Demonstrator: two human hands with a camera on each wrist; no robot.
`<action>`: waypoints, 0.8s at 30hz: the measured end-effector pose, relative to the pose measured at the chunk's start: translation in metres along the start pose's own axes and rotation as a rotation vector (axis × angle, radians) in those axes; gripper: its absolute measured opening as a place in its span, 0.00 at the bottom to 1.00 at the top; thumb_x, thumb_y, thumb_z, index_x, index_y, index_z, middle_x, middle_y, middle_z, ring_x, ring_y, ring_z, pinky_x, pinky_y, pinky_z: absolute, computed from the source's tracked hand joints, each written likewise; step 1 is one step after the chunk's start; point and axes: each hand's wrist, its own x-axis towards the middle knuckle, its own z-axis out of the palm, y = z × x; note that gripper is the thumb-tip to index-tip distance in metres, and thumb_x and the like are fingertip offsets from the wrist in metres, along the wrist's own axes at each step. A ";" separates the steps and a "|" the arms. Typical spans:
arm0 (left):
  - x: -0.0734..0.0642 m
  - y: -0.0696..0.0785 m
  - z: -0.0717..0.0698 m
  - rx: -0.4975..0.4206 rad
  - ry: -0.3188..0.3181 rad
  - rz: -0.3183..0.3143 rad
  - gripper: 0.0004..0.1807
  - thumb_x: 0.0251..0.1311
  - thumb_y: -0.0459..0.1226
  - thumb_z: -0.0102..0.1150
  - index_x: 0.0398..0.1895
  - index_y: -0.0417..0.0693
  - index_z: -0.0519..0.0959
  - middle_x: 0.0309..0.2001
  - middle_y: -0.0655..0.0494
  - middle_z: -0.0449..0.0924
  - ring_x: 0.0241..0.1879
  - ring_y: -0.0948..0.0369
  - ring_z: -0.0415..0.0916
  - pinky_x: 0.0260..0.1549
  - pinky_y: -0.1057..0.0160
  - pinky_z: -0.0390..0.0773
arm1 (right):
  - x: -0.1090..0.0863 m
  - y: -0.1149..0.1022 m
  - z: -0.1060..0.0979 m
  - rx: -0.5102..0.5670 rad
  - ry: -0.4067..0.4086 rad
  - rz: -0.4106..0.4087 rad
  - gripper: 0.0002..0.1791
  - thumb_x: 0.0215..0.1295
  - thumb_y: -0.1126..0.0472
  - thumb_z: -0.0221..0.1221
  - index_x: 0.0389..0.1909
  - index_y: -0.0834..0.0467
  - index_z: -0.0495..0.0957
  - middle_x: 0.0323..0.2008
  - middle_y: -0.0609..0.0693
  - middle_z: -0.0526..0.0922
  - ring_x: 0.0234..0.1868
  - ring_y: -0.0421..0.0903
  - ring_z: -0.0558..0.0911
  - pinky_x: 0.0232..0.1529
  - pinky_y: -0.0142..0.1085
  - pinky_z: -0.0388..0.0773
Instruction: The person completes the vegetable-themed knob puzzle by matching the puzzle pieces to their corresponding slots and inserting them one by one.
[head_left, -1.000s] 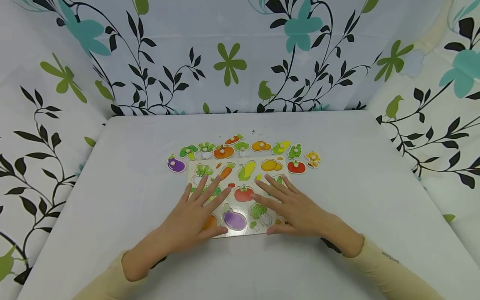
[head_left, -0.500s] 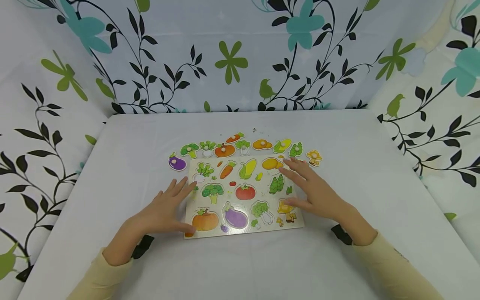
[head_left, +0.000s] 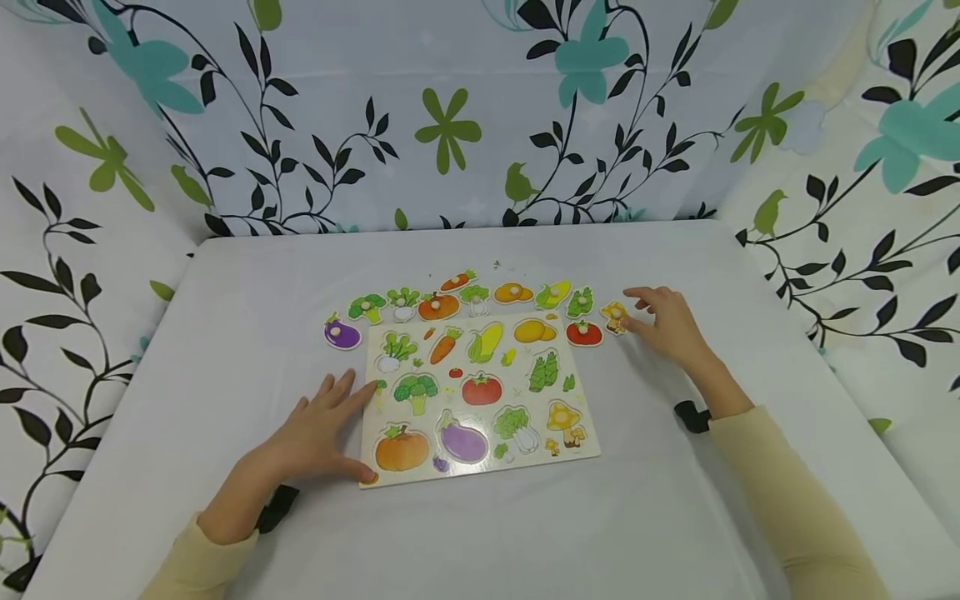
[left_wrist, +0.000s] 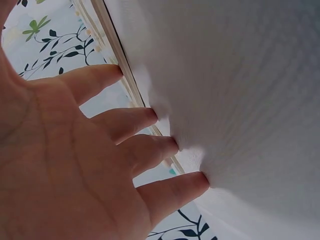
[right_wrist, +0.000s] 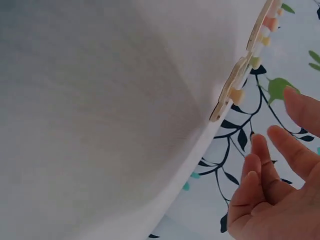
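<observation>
A wooden puzzle board [head_left: 513, 387] printed with vegetables lies flat on the white table. My left hand [head_left: 311, 433] rests at its left edge, fingers spread, thumb on the lower left corner. In the left wrist view, fingertips [left_wrist: 200, 181] meet the cloth beside the board's edge. My right hand [head_left: 663, 329] hovers beside the mushroom puzzle piece [head_left: 613, 317], thumb and forefinger apart, the other fingers bent. The right wrist view shows a gap between this hand and the knobbed piece [right_wrist: 227, 95]. A tomato piece [head_left: 584, 333] lies just left of the mushroom.
Behind the board runs a row of knobbed pieces, among them an eggplant [head_left: 342, 333], a broccoli [head_left: 367, 307], a pumpkin [head_left: 438, 308], a carrot [head_left: 456, 282] and a corn cob [head_left: 553, 294]. Leaf-patterned cloth [head_left: 450, 192] hangs around the table.
Both hands have moved off the middle of the board, uncovering its pictures. The left slid to the left edge; the right travelled right and back to the mushroom piece.
</observation>
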 end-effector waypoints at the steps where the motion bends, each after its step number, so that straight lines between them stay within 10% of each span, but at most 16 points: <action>1: -0.001 0.000 0.001 -0.004 0.000 -0.002 0.66 0.30 0.61 0.77 0.75 0.46 0.57 0.76 0.32 0.43 0.73 0.30 0.37 0.64 0.24 0.43 | 0.004 0.003 0.000 0.000 -0.050 0.029 0.26 0.64 0.63 0.62 0.62 0.65 0.71 0.47 0.68 0.77 0.47 0.63 0.73 0.48 0.54 0.71; 10: -0.003 -0.002 0.005 -0.029 0.014 0.003 0.66 0.30 0.60 0.78 0.75 0.46 0.58 0.76 0.32 0.43 0.73 0.29 0.37 0.63 0.23 0.41 | 0.033 0.010 0.006 0.043 -0.297 0.199 0.20 0.65 0.60 0.62 0.55 0.64 0.72 0.41 0.62 0.76 0.38 0.53 0.73 0.34 0.36 0.70; 24: -0.003 0.001 0.001 -0.029 0.014 -0.008 0.65 0.30 0.59 0.78 0.75 0.47 0.57 0.77 0.33 0.42 0.74 0.31 0.36 0.64 0.24 0.41 | 0.038 0.002 0.005 0.020 -0.275 0.241 0.11 0.65 0.62 0.60 0.43 0.66 0.76 0.36 0.59 0.77 0.35 0.50 0.74 0.30 0.33 0.70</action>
